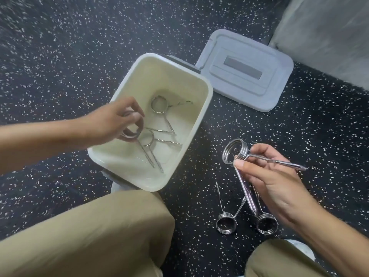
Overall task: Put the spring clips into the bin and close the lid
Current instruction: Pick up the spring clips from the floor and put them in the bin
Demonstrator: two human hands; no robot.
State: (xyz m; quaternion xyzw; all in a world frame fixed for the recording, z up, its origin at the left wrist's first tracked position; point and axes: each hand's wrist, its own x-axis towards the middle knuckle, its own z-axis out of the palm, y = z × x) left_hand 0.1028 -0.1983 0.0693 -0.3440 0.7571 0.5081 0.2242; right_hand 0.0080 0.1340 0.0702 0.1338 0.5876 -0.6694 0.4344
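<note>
**Two clips in hand, bin up and to the left**

Nearest, two spring clips lie on the speckled floor [60, 56] between the knees: one [226, 224] with its coil toward the person, the other [267, 224] just beside it, partly under the right hand [277, 184]. That hand pinches a third clip [237, 151] by its coil, handles pointing right and down. The open bin [201, 120] stands up and to the left of this grip, long axis running diagonally away. The left hand [111, 122] is already over the bin's near-left rim, fingers closed on a clip [132, 133] above two more on the bottom [158, 104] [146, 139]. Farthest, the grey lid [245, 70] lies flat beyond the bin's far-right corner.
</note>
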